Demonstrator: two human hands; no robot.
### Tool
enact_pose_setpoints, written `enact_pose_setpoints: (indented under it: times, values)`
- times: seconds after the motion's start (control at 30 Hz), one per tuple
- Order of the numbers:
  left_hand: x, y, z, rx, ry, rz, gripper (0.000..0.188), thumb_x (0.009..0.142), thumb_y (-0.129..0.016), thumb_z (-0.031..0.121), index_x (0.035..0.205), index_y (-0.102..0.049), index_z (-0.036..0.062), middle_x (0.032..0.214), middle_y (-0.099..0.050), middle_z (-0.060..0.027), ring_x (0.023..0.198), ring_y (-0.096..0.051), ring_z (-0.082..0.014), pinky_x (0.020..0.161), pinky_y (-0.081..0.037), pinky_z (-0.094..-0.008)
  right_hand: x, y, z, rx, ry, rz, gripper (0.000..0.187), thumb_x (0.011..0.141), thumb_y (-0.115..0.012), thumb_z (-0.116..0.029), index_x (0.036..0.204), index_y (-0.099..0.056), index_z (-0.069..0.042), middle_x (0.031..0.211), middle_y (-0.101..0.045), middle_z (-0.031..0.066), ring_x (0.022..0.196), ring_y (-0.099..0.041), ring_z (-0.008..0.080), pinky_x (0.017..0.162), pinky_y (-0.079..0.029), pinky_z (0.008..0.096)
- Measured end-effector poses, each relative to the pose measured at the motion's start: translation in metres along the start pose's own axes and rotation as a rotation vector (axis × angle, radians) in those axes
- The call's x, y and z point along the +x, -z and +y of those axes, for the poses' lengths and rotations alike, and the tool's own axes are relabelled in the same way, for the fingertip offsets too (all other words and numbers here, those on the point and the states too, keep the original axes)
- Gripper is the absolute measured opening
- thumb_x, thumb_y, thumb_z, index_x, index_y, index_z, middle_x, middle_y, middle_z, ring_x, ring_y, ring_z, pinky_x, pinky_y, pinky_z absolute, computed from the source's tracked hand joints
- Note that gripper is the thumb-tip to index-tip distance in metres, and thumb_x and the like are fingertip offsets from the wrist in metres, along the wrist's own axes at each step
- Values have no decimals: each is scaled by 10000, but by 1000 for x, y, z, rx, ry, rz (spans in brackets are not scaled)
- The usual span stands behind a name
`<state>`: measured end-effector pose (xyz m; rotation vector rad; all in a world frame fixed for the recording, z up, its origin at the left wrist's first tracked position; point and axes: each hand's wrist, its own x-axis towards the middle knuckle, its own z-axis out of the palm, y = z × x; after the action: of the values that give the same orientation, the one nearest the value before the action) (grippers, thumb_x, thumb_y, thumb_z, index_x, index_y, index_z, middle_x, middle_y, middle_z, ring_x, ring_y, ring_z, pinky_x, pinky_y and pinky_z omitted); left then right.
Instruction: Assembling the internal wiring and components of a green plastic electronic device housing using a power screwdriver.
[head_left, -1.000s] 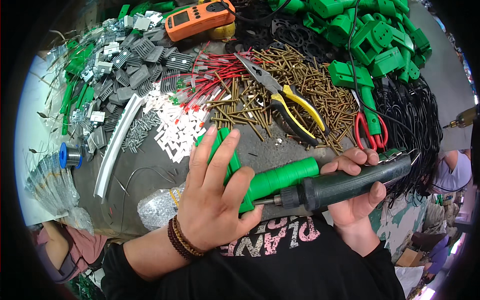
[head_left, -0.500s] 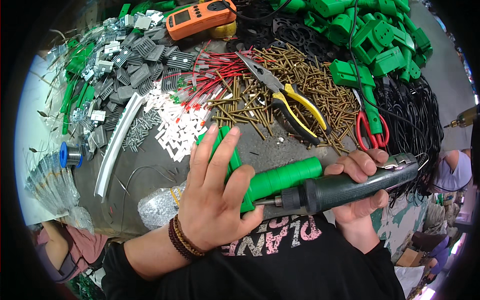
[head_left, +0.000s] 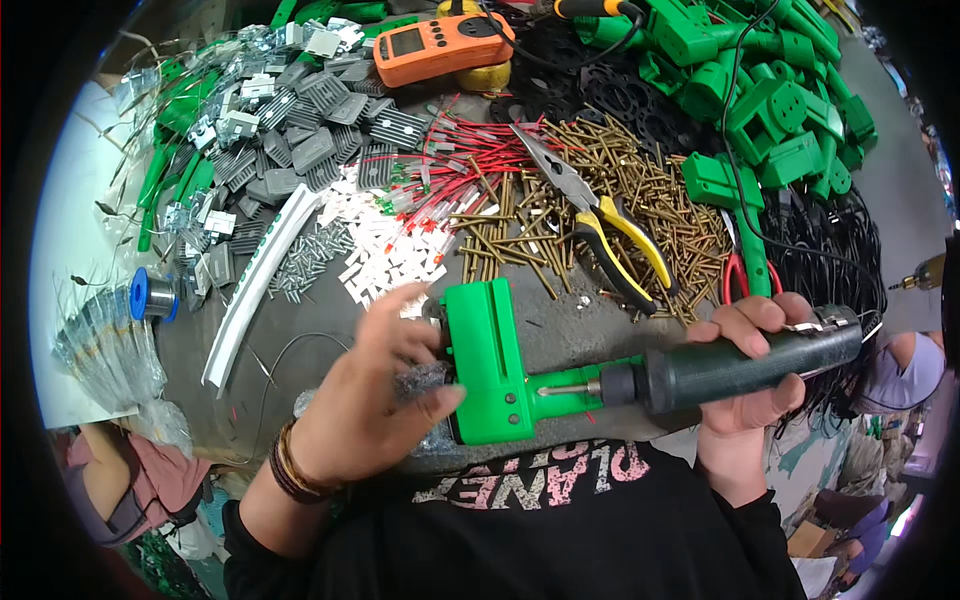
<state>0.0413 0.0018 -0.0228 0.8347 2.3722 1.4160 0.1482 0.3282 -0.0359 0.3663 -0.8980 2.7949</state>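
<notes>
A green plastic housing [head_left: 482, 350] stands or lies in front of me, its broad head to the left and its handle running right beneath the tool. Two dark round spots show near its lower right corner. My right hand [head_left: 738, 326] is wrapped round a dark power screwdriver [head_left: 700, 378]. Its bit points left and lies over the handle, short of the broad head. Beside the housing's left edge is my left hand [head_left: 365, 395], fingers apart and partly blurred; whether it touches the housing I cannot tell.
Yellow-handled pliers [head_left: 600, 215] lie on brass-coloured screws [head_left: 690, 240]. Behind are an orange meter [head_left: 440, 48], grey finned blocks [head_left: 310, 150] and green housings [head_left: 775, 115]. White pieces [head_left: 395, 265], a white strip [head_left: 262, 285] and a solder spool [head_left: 154, 296] sit leftward.
My left hand has come off the top of the housing and moved left, its fingers spreading. The housing has turned to show its broad face, and the screwdriver has shifted slightly right.
</notes>
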Motion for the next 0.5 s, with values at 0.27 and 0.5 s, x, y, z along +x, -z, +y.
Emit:
enact_pose_setpoints:
  times: [0.27, 0.5]
  values:
    - [7, 4, -6, -330, 192, -264, 905, 845, -787, 60, 1561, -233, 49, 1031, -651, -102, 963, -618, -184, 931, -473, -330, 9, 3, 8, 22, -15, 31, 603, 739, -849, -106, 1274, -610, -247, 1270, -606, -31, 1084, -582, 129, 1141, -386, 467]
    - [1, -7, -19, -387, 126, -173, 900, 813, -814, 50, 1527, -266, 56, 944, -629, -77, 925, -612, -177, 898, -486, -333, 13, 3, 7, 71, -59, 60, 585, 737, -845, -93, 1257, -625, -247, 1249, -614, -37, 1077, -583, 120, 1142, -379, 457]
